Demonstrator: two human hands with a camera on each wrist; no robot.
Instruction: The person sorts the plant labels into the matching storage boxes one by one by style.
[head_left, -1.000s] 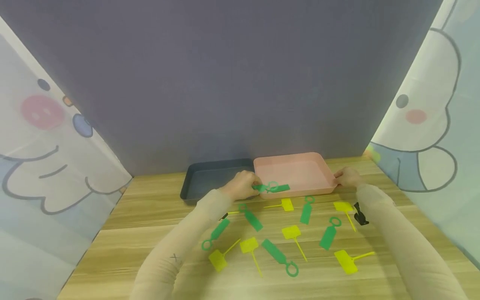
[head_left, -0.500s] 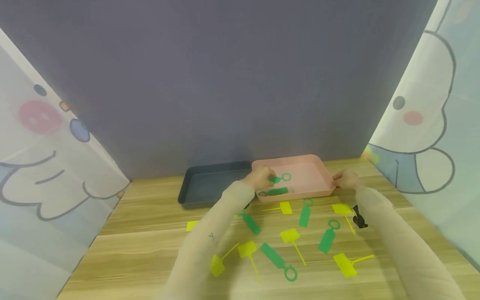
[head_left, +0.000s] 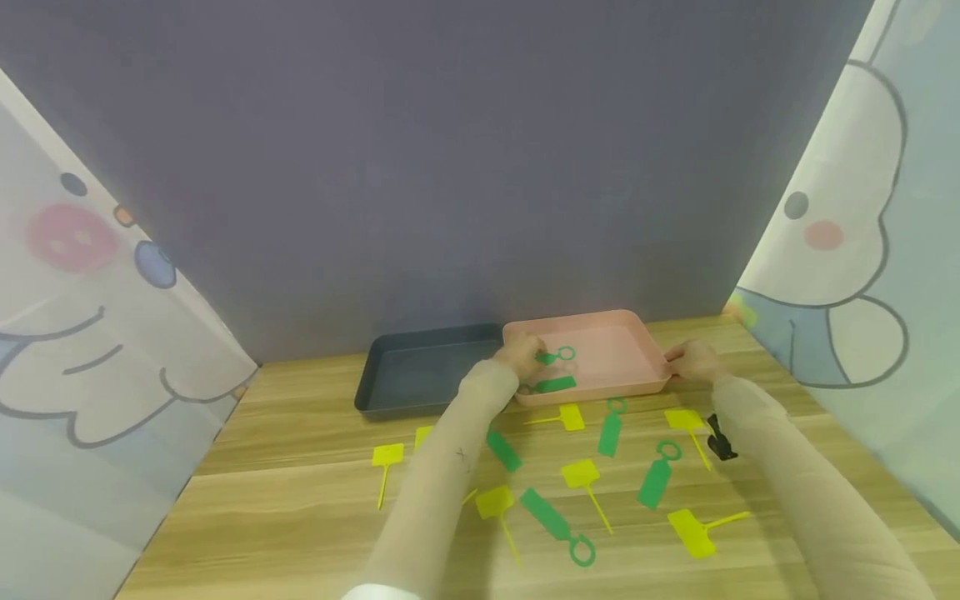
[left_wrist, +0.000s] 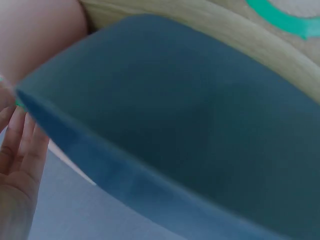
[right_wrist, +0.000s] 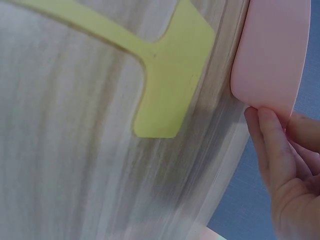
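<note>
Soft light casts faint shadows on the table (head_left: pixel 285 517); left wrist view seems blurry.

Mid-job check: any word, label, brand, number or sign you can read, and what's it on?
None can be read for certain.
Left sleeve: one small dark mark, roughly X-shaped, too small to read.
Green tags, yellow tags, pink tray, dark tray: no lettering I can make out.

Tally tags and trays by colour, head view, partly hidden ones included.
Green tags: 6
Yellow tags: 8 (one mostly hidden behind the left sleeve)
Pink tray: 1
Dark tray: 1
Total: 16 visible; the sleeve could conceal more.
</note>
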